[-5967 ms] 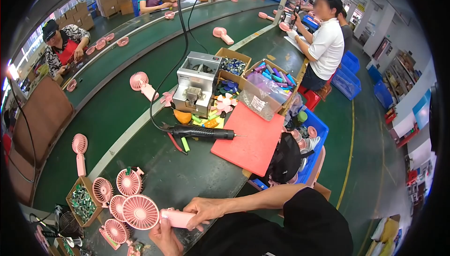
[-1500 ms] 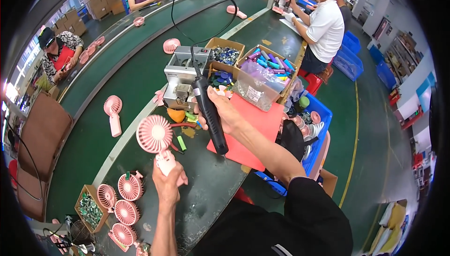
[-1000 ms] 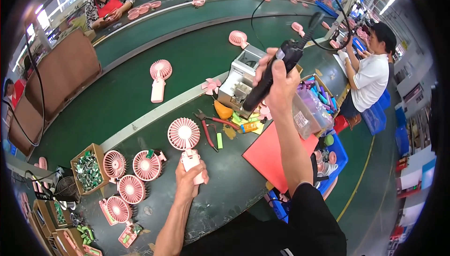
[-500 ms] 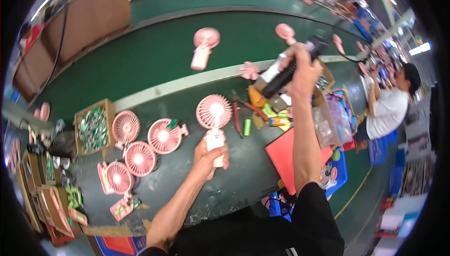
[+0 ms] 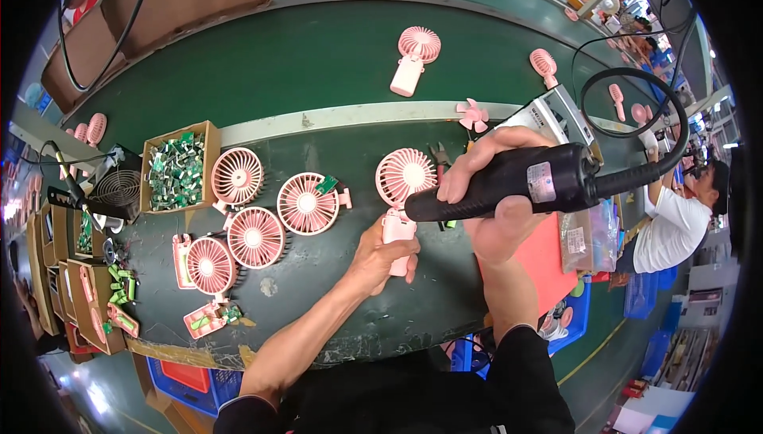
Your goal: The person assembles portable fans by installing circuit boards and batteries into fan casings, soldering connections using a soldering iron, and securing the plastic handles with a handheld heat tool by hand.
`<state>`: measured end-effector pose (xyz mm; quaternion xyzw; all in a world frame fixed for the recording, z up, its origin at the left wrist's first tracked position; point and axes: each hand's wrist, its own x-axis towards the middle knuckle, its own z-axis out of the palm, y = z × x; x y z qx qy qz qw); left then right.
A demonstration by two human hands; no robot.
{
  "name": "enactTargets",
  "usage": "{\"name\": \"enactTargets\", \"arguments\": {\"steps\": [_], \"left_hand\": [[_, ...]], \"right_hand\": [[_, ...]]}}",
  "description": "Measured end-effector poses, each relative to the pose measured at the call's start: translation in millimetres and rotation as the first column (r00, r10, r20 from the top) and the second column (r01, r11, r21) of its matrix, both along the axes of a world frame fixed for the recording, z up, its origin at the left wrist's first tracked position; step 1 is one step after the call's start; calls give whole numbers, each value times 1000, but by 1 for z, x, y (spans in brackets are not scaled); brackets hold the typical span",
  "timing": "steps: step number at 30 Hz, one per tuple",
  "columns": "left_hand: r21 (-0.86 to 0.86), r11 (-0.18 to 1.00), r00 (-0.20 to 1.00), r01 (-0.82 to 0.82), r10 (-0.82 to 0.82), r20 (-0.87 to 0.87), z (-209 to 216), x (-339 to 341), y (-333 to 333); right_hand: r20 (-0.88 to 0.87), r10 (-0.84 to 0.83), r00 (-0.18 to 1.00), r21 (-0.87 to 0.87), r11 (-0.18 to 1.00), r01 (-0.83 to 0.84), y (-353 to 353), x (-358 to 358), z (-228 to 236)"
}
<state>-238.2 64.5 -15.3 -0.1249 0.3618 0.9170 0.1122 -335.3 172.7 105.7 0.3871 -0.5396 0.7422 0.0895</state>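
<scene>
My left hand (image 5: 380,254) is closed around the white-and-pink handle of a small handheld fan (image 5: 407,177), holding it on the dark green bench with its round pink grille pointing away from me. In my right hand (image 5: 505,195) is a black corded electric screwdriver (image 5: 509,187), gripped around its body. Its narrow end reaches the neck of the fan, just above my left hand; whether it touches cannot be made out. A thick black cable leaves its other end. Left of the held fan lie more pink fan heads (image 5: 308,203), one with a green circuit board (image 5: 327,184) on it.
A cardboard box of green circuit boards (image 5: 176,168) stands at the left. Beyond the pale rail, a green conveyor carries pink fans (image 5: 408,75). A pink fan blade (image 5: 473,114) rests by the rail. Right are a red sheet (image 5: 544,271) and a seated co-worker (image 5: 675,215).
My right hand has brought the screwdriver down and inward from over the far-right boxes to the held fan. My left hand keeps its grip. The whole view has shifted.
</scene>
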Motion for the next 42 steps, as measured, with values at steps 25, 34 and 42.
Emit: {"name": "enactTargets", "arguments": {"steps": [25,34,42], "left_hand": [[-76,997,1000,13,-12,6,2,-3,7],[-54,999,1000,-4,3,-28,2,-1,4],[-42,999,999,-11,10,-31,1,1,4]], "right_hand": [[180,86,980,-135,989,-62,-1,2,-3],[64,-548,834,-67,831,552,63,-59,36],[-4,-678,735,53,734,677,83,-106,37]]}}
